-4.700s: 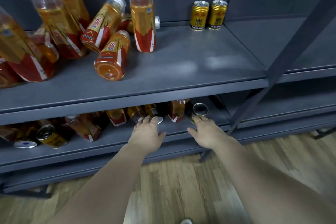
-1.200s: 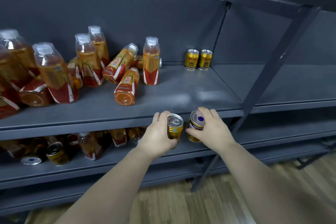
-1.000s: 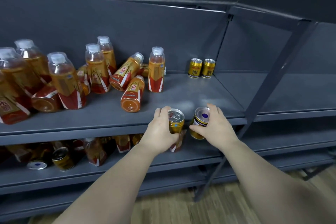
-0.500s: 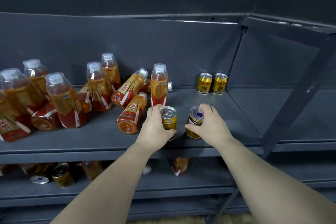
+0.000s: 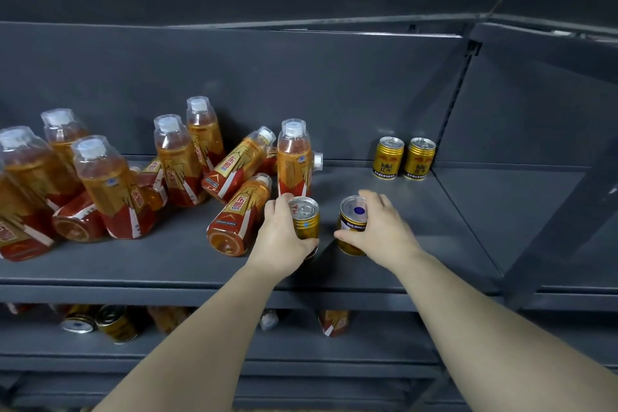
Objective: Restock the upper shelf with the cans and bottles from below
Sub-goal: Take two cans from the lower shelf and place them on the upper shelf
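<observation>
Reaching both bare forearms up and forward across the front lip of the upper shelf, we have each hand on one gold can. Our left hand shows its back to us with the wrist straight. Its grip is clamped on the pull-tab can, with the fingers curled round the can's left side and the thumb across its lower front. Our right hand angles in from the right. Its grip is closed on the blue-dot can, thumb pressed to the near side and fingers hooked over the far rim. This can's plain silver end, marked with a blue dot, faces up.

Both cans are upright above the shelf's front half, with a narrow gap between them. We cannot tell whether their bases rest on the shelf.

Just beyond the left grip an upright bottle of orange drink stands. Just left of that grip a toppled bottle lies with its base toward us. Farther left is a crowd of bottles, some standing and some fallen.

Beyond the right grip and off to its right, two standing cans sit side by side against the back panel.

Below both grips, on the lower shelf, lying cans and a red-labelled bottle are partly hidden under the upper shelf.
</observation>
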{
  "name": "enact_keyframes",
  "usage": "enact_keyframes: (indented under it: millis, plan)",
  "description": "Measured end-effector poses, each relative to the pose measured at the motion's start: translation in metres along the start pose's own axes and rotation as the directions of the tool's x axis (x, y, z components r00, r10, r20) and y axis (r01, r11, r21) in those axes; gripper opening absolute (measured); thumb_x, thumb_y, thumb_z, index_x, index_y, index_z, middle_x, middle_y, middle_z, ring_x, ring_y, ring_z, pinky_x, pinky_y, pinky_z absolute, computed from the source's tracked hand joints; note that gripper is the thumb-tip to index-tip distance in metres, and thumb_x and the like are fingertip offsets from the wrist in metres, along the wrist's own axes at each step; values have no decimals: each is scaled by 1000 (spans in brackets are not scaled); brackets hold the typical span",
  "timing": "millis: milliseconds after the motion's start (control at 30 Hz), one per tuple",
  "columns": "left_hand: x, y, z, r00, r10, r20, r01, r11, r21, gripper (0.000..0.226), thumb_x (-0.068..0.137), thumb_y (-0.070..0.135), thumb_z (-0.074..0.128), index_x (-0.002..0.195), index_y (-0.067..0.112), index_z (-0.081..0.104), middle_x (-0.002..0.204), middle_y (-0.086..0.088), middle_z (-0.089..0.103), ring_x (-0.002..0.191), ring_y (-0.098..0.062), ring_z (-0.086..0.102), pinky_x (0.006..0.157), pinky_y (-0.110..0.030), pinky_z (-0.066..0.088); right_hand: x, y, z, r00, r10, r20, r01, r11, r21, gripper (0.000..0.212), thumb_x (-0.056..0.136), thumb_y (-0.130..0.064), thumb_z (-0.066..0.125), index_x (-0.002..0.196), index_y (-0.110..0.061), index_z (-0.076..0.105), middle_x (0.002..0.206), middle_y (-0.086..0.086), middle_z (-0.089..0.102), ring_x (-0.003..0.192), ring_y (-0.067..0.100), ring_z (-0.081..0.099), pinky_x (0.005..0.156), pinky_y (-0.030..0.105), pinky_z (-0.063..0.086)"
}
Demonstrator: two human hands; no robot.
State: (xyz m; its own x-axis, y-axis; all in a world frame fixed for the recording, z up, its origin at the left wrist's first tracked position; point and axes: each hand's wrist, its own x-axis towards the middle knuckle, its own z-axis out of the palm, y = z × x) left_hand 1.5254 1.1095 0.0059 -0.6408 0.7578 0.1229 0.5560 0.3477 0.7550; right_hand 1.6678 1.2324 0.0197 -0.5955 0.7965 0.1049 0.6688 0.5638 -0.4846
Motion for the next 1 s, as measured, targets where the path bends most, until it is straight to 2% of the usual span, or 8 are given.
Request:
enact_keyframes:
  millis: [133,333,467,667,833,1000]
  plan:
    - [5,-6,-5,1000,13,2,-13,1000,6,92,78,23,84,149,22,26,144,3,34,129,-17,46,102,-29,45,-3,0,5,999,43,-15,-42,997,60,98,77,-50,81,152,-27,23,152,-2,36,133,22,45,100,39,50]
    - [0,-17,-2,999,35,27,-34,999,-31,91,79,22,84,148,25,24,143,3,34,128,-17,46,97,-24,43,-14,4,19,984,177,-14,-162,928,335,109,76,-38,86,155,-31,11,153,-4,38,137,22,43,108,43,45]
    - [-2,-19,-2,998,31,62,-27,998,-63,95,82,21,81,152,26,17,149,2,36,134,-19,44,104,-31,44,-19,3,25,975,223,-8,-201,894,400,106,77,-29,85,155,-30,12,150,-4,41,134,21,46,106,41,46]
    - [-2,-19,-2,996,19,83,-11,996,-93,96,83,20,80,153,27,15,151,3,38,137,-19,43,106,-35,44,-21,3,31,963,269,8,-251,888,385,87,80,-26,84,145,-25,26,140,-2,51,125,22,53,101,40,49]
    - [-2,-19,-3,995,22,95,-15,997,-75,95,83,21,80,153,28,16,151,3,38,137,-20,43,106,-35,43,-15,1,24,969,248,-12,-225,898,378,81,79,-28,84,142,-26,32,135,-3,54,120,20,54,99,39,50]
    - [-1,-19,-4,994,27,101,-19,997,-76,96,82,20,81,153,27,17,149,3,40,135,-19,45,105,-33,44,-10,-1,6,984,172,-46,-148,932,331,81,80,-37,80,145,-34,33,137,-5,45,116,17,50,95,35,49]
